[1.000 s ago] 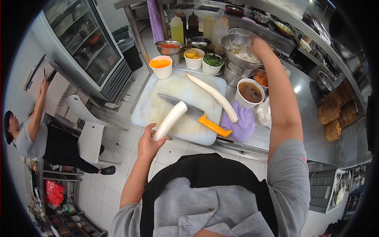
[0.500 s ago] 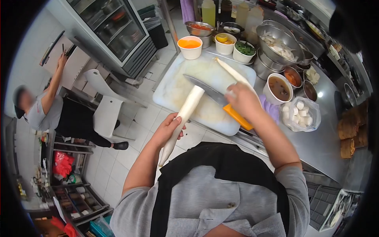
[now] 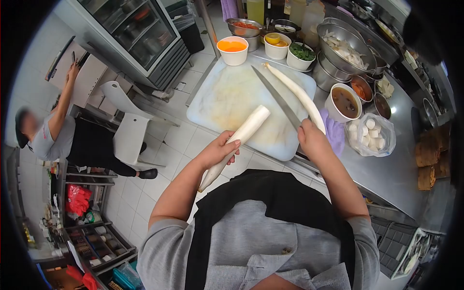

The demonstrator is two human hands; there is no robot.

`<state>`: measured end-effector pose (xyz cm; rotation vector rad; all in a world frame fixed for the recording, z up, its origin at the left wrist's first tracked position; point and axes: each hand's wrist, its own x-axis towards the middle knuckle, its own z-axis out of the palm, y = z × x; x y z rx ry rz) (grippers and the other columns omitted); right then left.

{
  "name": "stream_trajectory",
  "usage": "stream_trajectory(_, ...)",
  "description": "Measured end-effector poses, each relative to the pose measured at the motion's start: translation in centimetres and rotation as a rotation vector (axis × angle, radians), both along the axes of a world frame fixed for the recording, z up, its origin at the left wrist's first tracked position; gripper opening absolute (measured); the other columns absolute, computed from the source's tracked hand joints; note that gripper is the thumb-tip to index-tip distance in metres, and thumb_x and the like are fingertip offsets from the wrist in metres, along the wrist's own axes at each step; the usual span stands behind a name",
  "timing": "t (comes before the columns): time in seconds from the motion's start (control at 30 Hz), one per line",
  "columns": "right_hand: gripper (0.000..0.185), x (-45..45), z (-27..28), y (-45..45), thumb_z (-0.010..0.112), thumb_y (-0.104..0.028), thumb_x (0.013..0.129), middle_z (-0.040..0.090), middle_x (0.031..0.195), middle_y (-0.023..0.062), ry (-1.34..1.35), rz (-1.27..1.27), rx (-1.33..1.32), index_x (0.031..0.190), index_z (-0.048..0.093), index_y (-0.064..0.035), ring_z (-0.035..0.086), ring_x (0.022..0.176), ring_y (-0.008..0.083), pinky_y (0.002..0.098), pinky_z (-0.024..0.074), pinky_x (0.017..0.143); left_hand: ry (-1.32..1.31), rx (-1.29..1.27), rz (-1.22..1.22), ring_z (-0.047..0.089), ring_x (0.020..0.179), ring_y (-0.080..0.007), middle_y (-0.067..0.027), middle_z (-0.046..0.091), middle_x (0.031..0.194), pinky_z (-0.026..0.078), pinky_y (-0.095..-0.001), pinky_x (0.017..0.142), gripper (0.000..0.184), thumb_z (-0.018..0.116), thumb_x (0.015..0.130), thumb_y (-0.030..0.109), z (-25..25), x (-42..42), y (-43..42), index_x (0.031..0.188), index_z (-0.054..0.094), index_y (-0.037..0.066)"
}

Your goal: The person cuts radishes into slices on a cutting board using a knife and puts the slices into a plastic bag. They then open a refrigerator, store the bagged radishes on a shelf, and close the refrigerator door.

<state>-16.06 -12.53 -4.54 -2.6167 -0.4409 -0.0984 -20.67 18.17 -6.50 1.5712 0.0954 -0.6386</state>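
My left hand (image 3: 220, 151) is wrapped round a long white radish (image 3: 250, 124), its cut thick end pointing up and right over the near edge of the white cutting board (image 3: 217, 104). The thin tip hangs below my fingers. In my right hand (image 3: 313, 140) is a kitchen knife (image 3: 278, 96), its blade slanting up and left above the board. My grip covers the handle. Beyond the blade, a second long white radish (image 3: 297, 90) lies along the board's right side. A purple cloth (image 3: 333, 133) sits just right of my right hand.
White tubs stand behind the board: orange contents (image 3: 233, 50), lemon (image 3: 276, 46), greens (image 3: 300, 56). On the right are a brown-liquid tub (image 3: 343, 102), a steel colander (image 3: 345, 48) and a bag of white chunks (image 3: 371, 137). Another person (image 3: 58, 125) is at far left beside a white chair (image 3: 130, 140).
My right hand, earlier blurred above the knife lying on the board with its orange handle showing, now grips it. The blade has swung steeper. The held radish has tilted rightward.
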Motion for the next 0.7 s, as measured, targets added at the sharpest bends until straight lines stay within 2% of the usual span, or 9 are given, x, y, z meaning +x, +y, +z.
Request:
stream_trajectory(0.1, 0.015, -1.2, 0.7, 1.1, 0.051, -0.013, 0.09, 0.059, 0.075, 0.0235, 0.054, 0.051, -0.074, 0.089, 0.045, 0.0009, 0.061, 0.07, 0.043, 0.0516, 0.0486, 0.062, 0.013, 0.022, -0.022, 0.054, 0.06, -0.0112, -0.0048, 0.056, 0.082, 0.047, -0.0268, 0.053, 0.046, 0.052, 0.096, 0.039, 0.1, 0.5, -0.7, 0.126, 0.042, 0.006)
stream_trajectory(0.13, 0.014, -1.2, 0.5, 1.5, 0.05, -0.013, 0.09, 0.059, 0.071, 0.0207, 0.044, 0.061, -0.145, 0.088, 0.045, 0.0004, 0.062, 0.064, 0.0405, 0.049, 0.05, 0.056, 0.02, 0.029, -0.015, 0.054, 0.059, -0.0108, -0.0037, 0.056, 0.081, 0.047, -0.0261, 0.052, 0.046, 0.049, 0.097, 0.042, 0.1, 0.7, -0.9, 0.126, 0.042, 0.006)
stream_trajectory(0.33, 0.01, -0.9, -0.2, 2.7, 0.051, -0.009, 0.088, 0.059, 0.071, 0.0177, -0.046, 0.14, -0.261, 0.088, 0.046, -0.0009, 0.065, 0.062, 0.0333, 0.0417, 0.0526, 0.053, 0.041, 0.036, -0.051, 0.054, 0.058, -0.0102, -0.004, 0.056, 0.08, 0.046, -0.0259, 0.051, 0.045, 0.047, 0.097, 0.042, 0.0, 1.2, -0.4, 0.126, 0.043, 0.008)
stream_trajectory(0.43, 0.009, -0.8, -0.2, 2.9, 0.051, -0.009, 0.087, 0.059, 0.075, 0.0176, -0.017, 0.133, -0.346, 0.089, 0.046, -0.0009, 0.064, 0.062, 0.0336, 0.0416, 0.0528, 0.053, 0.035, 0.023, -0.049, 0.054, 0.057, -0.0101, -0.004, 0.056, 0.08, 0.046, -0.026, 0.05, 0.044, 0.047, 0.098, 0.041, 0.1, 1.3, -0.3, 0.125, 0.043, 0.007)
stream_trajectory(0.7, 0.008, -0.6, 0.3, 3.1, 0.05, -0.006, 0.086, 0.059, 0.077, 0.018, 0.019, 0.151, -0.332, 0.091, 0.046, 0.0, 0.065, 0.066, 0.0326, 0.0407, 0.0536, 0.054, 0.068, 0.005, -0.053, 0.053, 0.057, -0.01, -0.0044, 0.056, 0.079, 0.046, -0.0255, 0.051, 0.043, 0.047, 0.098, 0.04, 0.1, 1.4, -0.2, 0.125, 0.043, 0.008)
